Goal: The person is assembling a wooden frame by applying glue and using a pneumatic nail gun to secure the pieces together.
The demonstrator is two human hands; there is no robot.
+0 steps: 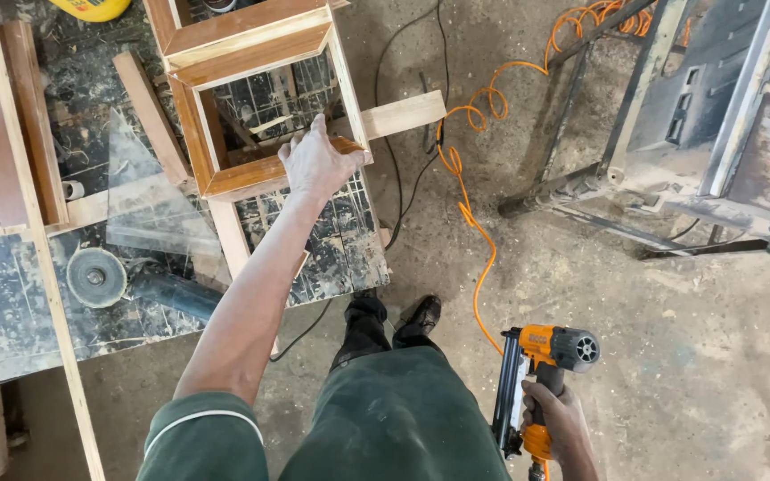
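Orange-and-black nail gun (536,379), coiled orange air hose (470,160). Reddish-brown wooden frame (256,98) with pale edges. Black worktable (11,303) flecked white. Dark green trousers (394,419), green sleeve (198,441) piped white.

A woodworking workshop: scarred workbench (11,312), wooden frame (251,98), nail gun (536,374), air hose (474,178).
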